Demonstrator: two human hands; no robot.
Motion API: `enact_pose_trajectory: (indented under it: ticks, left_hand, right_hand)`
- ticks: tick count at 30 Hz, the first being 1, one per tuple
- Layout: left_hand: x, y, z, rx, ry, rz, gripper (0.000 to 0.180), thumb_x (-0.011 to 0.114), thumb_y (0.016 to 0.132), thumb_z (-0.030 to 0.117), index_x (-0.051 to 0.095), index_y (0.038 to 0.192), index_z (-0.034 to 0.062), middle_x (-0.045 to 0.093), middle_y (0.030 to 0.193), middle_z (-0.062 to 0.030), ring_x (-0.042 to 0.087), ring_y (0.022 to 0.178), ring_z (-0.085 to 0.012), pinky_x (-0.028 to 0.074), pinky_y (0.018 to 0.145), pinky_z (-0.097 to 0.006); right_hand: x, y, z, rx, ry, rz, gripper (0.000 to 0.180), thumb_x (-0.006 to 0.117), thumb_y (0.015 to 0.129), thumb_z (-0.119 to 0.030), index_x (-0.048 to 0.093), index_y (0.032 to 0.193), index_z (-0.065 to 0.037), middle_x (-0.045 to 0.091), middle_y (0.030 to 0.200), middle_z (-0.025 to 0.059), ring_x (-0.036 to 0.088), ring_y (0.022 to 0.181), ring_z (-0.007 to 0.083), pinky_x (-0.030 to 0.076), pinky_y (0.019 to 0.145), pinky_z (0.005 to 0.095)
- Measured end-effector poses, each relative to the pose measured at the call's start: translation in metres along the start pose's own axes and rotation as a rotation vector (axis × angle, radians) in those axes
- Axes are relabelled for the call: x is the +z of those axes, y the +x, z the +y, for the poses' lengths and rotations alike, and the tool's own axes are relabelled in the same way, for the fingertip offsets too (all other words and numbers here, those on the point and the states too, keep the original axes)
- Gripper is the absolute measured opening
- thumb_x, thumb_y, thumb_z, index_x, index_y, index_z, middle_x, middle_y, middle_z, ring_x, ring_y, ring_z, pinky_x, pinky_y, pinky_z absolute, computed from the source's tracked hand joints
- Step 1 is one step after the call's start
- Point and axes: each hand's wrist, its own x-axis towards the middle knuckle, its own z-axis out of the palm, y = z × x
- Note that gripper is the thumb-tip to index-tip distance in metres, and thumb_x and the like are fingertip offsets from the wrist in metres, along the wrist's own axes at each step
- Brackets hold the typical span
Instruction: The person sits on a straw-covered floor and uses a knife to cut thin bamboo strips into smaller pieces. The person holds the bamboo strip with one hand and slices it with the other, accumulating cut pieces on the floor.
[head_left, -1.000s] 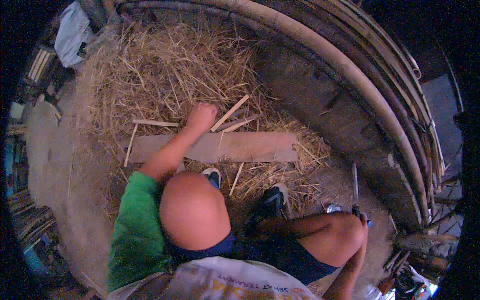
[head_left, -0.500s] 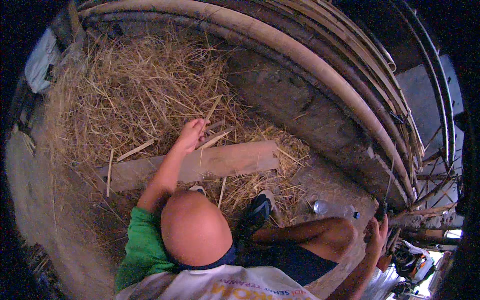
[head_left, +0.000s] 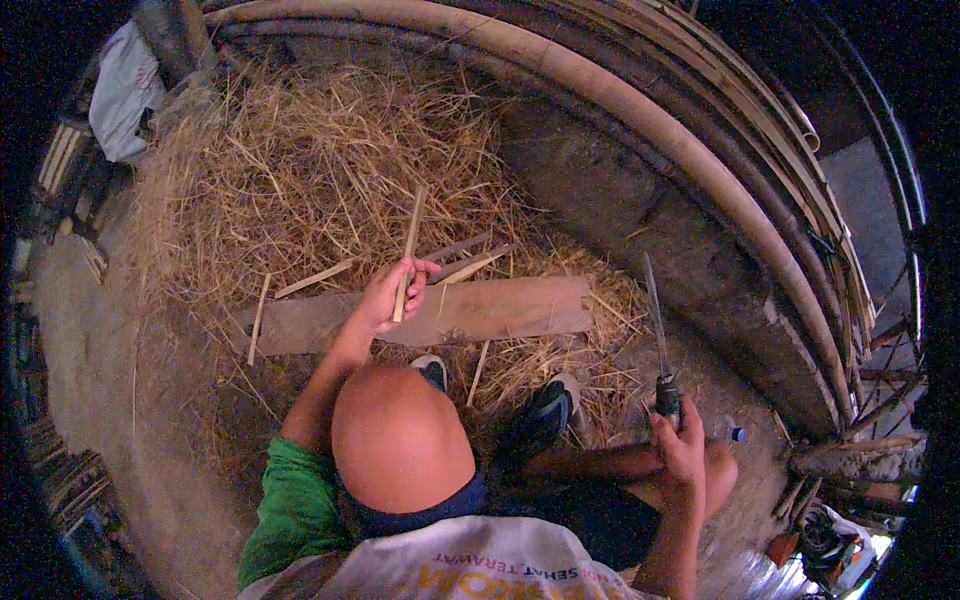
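Note:
My left hand (head_left: 395, 292) is closed round a short flat strip of split wood or bamboo (head_left: 412, 230), which stands up out of the fist towards the straw. In my right hand (head_left: 682, 440), over my right knee, is the dark handle of a long-bladed knife (head_left: 657, 325); its thin blade points away from me. A wooden plank (head_left: 500, 308) lies flat on the ground, just beyond my feet. Behind it, close to my left hand, rest a few more pale strips (head_left: 475, 266).
A wide heap of dry straw or shavings (head_left: 320, 170) spreads beyond the plank. Long bamboo poles (head_left: 600, 80) curve along the far and right side. A bottle's blue cap (head_left: 738, 435) shows beside my right knee. At the far left hangs a whitish sack (head_left: 127, 95).
My right hand has swung in from the far right with the knife, bringing its blade up. The left hand's strip has turned more upright. The whole view has shifted slightly.

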Motion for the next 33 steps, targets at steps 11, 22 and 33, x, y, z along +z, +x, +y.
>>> enact_pose_trajectory:
  ticks: [11,22,33]
  left_hand:
    - [0.006,-0.011,-0.009,0.011,0.427,-0.027,0.037,0.044,0.106,0.041,0.061,0.116,0.0091,0.060,0.086,0.0001,0.063,0.078,-0.0105,0.053,0.059,-0.029]
    - [-0.032,0.013,-0.019,0.075,0.678,0.204,0.038,0.057,0.101,0.037,0.062,0.122,0.0055,0.063,0.085,-0.0027,0.064,0.075,-0.0136,0.054,0.061,-0.033]
    - [-0.108,-0.008,0.030,0.710,1.190,0.960,0.040,0.076,0.084,0.040,0.072,0.108,0.0086,0.062,0.099,-0.0143,0.063,0.095,-0.0327,0.052,0.085,-0.041]
  right_hand:
    - [0.013,-0.025,-0.012,-0.029,-0.015,0.039,0.050,0.071,0.090,-0.011,0.049,0.133,0.000,0.055,0.081,-0.0016,0.049,0.062,0.0068,0.039,0.050,0.0228]
    - [0.016,-0.025,-0.001,-0.078,-0.077,0.045,0.055,0.070,0.089,-0.012,0.047,0.138,0.000,0.057,0.081,-0.0012,0.050,0.062,0.0080,0.040,0.051,0.0241]
    - [0.009,-0.027,-0.002,0.061,-0.121,0.013,0.068,0.074,0.088,-0.016,0.040,0.146,-0.003,0.064,0.114,0.0076,0.055,0.080,0.0152,0.047,0.069,0.0276]
